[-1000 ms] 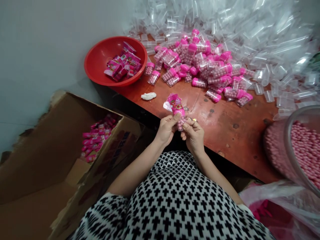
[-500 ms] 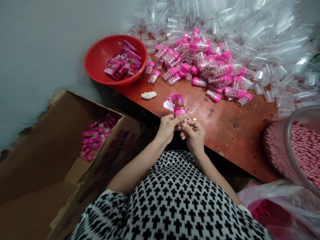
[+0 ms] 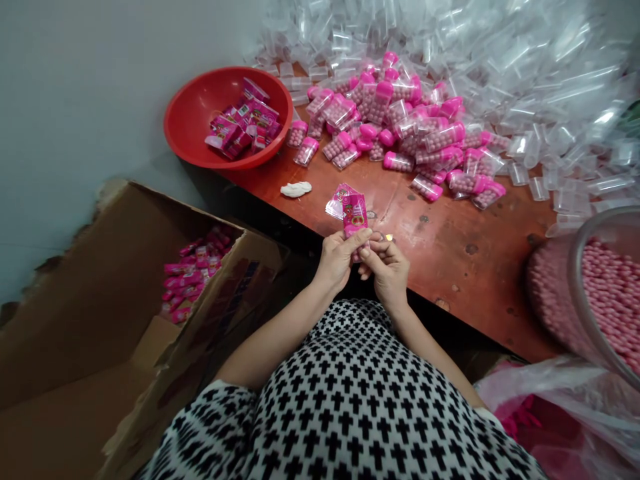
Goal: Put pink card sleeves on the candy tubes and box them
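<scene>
My left hand point(image 3: 336, 260) is closed around a small clear candy bottle with a pink printed label point(image 3: 355, 212) at its far end, thumb lying on top. Pink balls show faintly between the fingers, which hide most of the bottle. With fingers curled, my right hand point(image 3: 391, 270) pinches the near end of the same bottle; a tiny yellow spot shows beside its fingers. Just beyond, flat printed labels point(image 3: 336, 202) lie on the wooden table point(image 3: 430, 247). A twisted white lump point(image 3: 296, 189), perhaps cloth, rests to their left.
A red bowl point(image 3: 180, 130) holds pink labels. Filled pink-capped bottles point(image 3: 395, 127) and clear empty tubes point(image 3: 500, 60) are piled behind. A tub of pink candy balls point(image 3: 613, 300) stands right. The cardboard box point(image 3: 65, 320) at left contains wrapped bottles point(image 3: 193, 273).
The pink label in my hands has turned slightly and now stands straighter. Both hands keep their grip in nearly the same place. The view has shifted a little.
</scene>
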Available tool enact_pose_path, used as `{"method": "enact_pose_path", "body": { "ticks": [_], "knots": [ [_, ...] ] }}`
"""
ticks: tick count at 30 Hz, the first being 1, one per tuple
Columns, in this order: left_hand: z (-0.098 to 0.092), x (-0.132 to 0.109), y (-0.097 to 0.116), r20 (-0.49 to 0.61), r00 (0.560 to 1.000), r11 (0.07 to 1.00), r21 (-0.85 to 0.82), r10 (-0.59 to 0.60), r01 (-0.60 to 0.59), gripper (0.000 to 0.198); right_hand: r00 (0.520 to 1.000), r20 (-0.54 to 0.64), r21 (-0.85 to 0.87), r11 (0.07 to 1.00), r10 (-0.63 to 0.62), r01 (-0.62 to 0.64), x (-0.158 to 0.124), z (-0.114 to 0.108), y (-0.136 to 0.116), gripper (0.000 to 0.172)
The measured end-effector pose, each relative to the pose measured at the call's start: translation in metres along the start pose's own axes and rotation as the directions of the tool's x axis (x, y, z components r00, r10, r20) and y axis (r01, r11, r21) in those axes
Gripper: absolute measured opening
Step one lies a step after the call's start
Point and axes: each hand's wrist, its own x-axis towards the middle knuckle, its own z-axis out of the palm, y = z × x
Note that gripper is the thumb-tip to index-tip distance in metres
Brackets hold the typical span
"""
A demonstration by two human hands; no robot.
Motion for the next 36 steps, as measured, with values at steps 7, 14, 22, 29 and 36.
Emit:
{"method": "enact_pose_path", "body": {
  "ticks": [7,14,22,29,36],
  "knots": [
    [-0.004,0.002,0.005,0.01,0.998,0.995,-0.081,0.056,-0.055,0.043,0.997,-0.053,-0.065,0.997,-0.055,0.051,0.0,-0.001,-0.006,0.02],
    [0.006,-0.001,-0.004,-0.055,0.993,0.992,-0.072,0.101,-0.105,0.04,0.995,-0.099,0.036,0.999,0.0,0.004,0.0,0.002,-0.001,0.024],
    [0.001,0.004,0.002,0.005,1.0,0.992,-0.122,0.021,-0.02,0.041,0.992,-0.061,-0.15,0.984,-0.11,0.1,-0.002,-0.003,-0.002,0.018],
    [0.004,0.004,-0.004,-0.001,1.0,0.995,-0.101,-0.005,0.005,0.038,0.991,-0.073,-0.144,0.985,-0.107,0.096,-0.004,-0.002,-0.002,0.019],
    [-0.002,-0.003,-0.008,0.08,0.997,0.993,-0.118,0.0,0.01,0.04,0.983,0.017,0.207,0.961,0.183,-0.182,0.012,-0.007,-0.006,0.025]
  ]
}}
